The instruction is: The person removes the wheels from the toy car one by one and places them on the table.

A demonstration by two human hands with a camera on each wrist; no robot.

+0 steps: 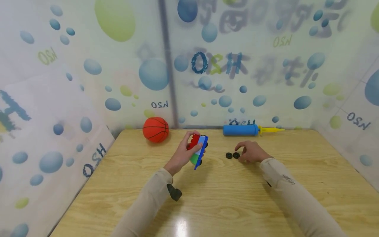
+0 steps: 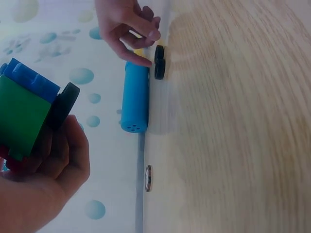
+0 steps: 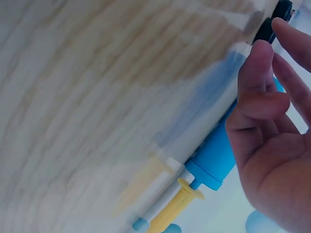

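Note:
My left hand (image 1: 183, 152) holds a toy car (image 1: 199, 152) above the table, with a blue base, red, light blue and green blocks and black wheels. In the left wrist view, its green block (image 2: 22, 114) and one black wheel (image 2: 63, 106) show close up, fingers curled beneath. On the table, two black toy wheels (image 1: 229, 155) lie side by side. My right hand (image 1: 251, 152) is beside the right one, fingers spread and loosely bent. In the right wrist view, a fingertip of the right hand (image 3: 272, 111) is right at the nearer black wheel (image 3: 265, 31).
A red basketball-patterned ball (image 1: 156, 130) sits at the back left of the wooden table (image 1: 225, 200). At the back lies a blue hand pump (image 1: 240, 130) with a yellow nozzle. A small flat round thing (image 2: 148, 178) rests near the back edge. Patterned curtains enclose the table.

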